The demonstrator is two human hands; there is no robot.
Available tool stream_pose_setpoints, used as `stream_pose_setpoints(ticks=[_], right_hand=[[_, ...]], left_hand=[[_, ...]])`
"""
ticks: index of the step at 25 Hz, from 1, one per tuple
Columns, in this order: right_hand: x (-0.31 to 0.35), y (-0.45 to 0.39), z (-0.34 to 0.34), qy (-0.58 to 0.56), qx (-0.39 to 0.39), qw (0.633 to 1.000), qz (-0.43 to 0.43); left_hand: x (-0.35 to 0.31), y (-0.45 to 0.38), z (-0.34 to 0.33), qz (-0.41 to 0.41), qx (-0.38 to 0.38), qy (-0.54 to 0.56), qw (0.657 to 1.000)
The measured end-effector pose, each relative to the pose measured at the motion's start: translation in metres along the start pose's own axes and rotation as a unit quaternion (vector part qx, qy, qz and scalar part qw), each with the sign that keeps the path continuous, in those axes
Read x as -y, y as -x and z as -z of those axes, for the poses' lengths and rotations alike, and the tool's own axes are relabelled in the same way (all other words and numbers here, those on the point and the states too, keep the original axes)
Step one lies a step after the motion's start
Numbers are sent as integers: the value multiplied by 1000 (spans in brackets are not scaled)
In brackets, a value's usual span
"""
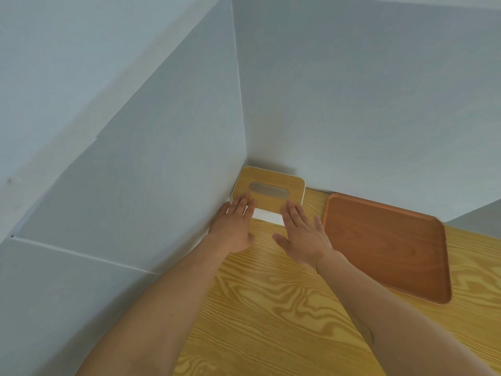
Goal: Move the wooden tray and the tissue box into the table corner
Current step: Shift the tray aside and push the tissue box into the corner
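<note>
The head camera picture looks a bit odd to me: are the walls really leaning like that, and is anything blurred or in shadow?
In the head view, the wide lens bends and tilts the grey walls; light is soft and even, without glare; a dim shadow sits behind the tissue box in the corner; the wooden tray has a slightly smeared far-right corner; both hands look reasonably sharp.

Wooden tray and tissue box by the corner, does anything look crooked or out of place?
The reddish-brown rectangular wooden tray sits skewed, its edges angled to the grey wall rather than parallel. The white tissue box with a light wooden lid is tucked into the corner, both hands flat against it. Nothing looks spilled or damaged.
</note>
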State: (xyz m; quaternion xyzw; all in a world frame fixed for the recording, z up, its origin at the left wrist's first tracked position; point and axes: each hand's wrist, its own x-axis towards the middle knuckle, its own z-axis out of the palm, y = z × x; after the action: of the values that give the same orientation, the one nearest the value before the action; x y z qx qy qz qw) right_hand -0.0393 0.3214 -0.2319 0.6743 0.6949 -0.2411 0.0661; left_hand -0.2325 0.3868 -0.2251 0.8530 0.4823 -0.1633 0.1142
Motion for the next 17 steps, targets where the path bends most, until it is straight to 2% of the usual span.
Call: stream_pose_setpoints(ticks=[17], right_hand=[[-4,-18,4,-5,-8,1000,-10]], left_hand=[[0,-20,9,7,4,-1,1000]])
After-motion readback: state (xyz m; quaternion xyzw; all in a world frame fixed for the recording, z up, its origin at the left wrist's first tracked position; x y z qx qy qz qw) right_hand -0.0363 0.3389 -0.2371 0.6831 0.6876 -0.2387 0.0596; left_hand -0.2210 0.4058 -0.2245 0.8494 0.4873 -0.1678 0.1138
